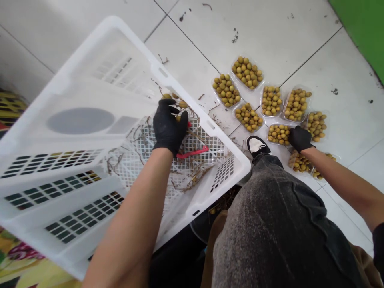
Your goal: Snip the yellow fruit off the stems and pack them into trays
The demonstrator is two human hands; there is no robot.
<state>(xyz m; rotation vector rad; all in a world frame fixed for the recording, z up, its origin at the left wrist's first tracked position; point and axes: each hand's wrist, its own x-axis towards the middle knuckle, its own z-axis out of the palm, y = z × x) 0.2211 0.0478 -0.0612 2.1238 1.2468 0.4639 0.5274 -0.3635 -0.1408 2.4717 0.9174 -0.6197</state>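
My left hand (170, 126), in a black glove, reaches down into a large white plastic crate (123, 92). Its fingers curl round a longan (178, 119), and a few more longans (182, 104) lie just beyond the fingertips. Beneath it, brown stems and a red strip (193, 152) rest on the crate's grid bottom. My right hand (300, 138), also black-gloved, is closed at the right end of a clear plastic tray of longans (278, 134) on the floor. What lies inside those fingers is hidden.
Several more filled clear trays (247, 73) stand grouped on the white tiled floor (195, 32). Loose twigs (214, 116) are scattered beside the crate. My shoe (256, 146) is close to the trays. A green surface (363, 28) fills the upper right corner.
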